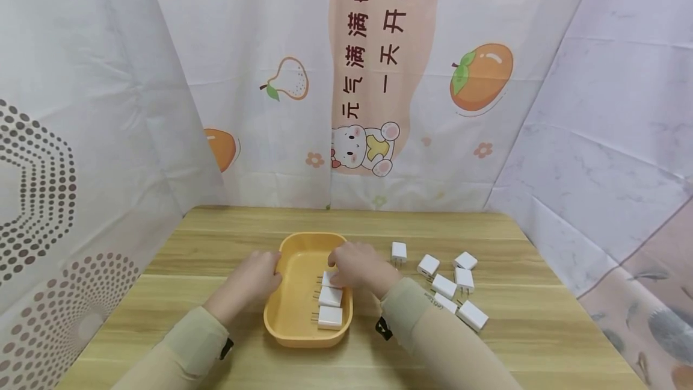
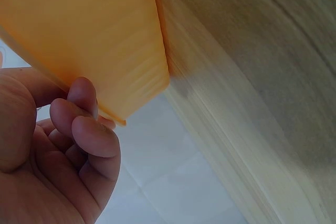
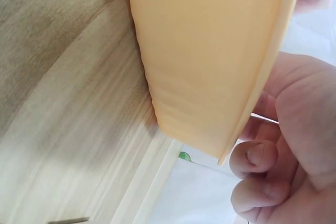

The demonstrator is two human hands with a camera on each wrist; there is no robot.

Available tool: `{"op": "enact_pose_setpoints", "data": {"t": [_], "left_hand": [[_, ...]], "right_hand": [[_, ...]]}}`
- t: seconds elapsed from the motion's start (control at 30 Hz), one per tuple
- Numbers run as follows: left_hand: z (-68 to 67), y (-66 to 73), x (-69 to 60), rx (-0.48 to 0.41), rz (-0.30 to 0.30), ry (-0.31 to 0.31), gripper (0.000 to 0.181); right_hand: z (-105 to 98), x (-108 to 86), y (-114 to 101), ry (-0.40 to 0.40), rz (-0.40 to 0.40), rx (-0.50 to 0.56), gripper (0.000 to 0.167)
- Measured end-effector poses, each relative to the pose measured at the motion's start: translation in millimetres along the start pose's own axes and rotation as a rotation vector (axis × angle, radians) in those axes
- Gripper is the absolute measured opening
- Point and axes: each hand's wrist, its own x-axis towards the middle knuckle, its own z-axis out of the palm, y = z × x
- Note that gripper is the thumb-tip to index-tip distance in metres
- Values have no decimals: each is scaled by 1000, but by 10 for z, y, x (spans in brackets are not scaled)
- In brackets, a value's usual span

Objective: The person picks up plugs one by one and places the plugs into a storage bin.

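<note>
On the table stands a yellow plastic basket [image 1: 287, 300] with rounded corners. My left hand [image 1: 254, 275] grips its left rim; in the left wrist view the curled fingers [image 2: 97, 140] meet the basket's edge. Over the right rim reaches my right hand [image 1: 360, 265], its fingertips at a white charger plug [image 1: 327, 280] inside, which they partly cover and appear to pinch. Two more white charger plugs, a middle one [image 1: 330, 297] and a near one [image 1: 330, 318], line up below it along the right wall, prongs pointing left. The right wrist view hides the fingertips behind the basket wall [image 3: 210, 61].
Several loose charger plugs lie right of the basket, among them one at the back [image 1: 399, 251] and one at the front [image 1: 473, 315]. The right forearm passes close to them. Printed curtains [image 1: 281, 149] hang behind and beside the wooden table [image 1: 227, 227].
</note>
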Motion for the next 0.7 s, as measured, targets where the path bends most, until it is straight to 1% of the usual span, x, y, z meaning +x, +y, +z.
{"op": "enact_pose_setpoints", "data": {"t": [0.1,0.3,0.53,0.7], "left_hand": [[9,5,-2,-1,-3,-3,37],[10,3,-2,3,-4,0,37],[8,8,-10,-12,-28,-13,44],[9,8,-15,-15,-23,-6,44]], "right_hand": [[-1,-5,-7,3,7,-1,29],[-9,-7,-15,19,6,3,28],[12,-9,-24,8,9,6,29],[-3,-5,-23,13,2,10,29]]}}
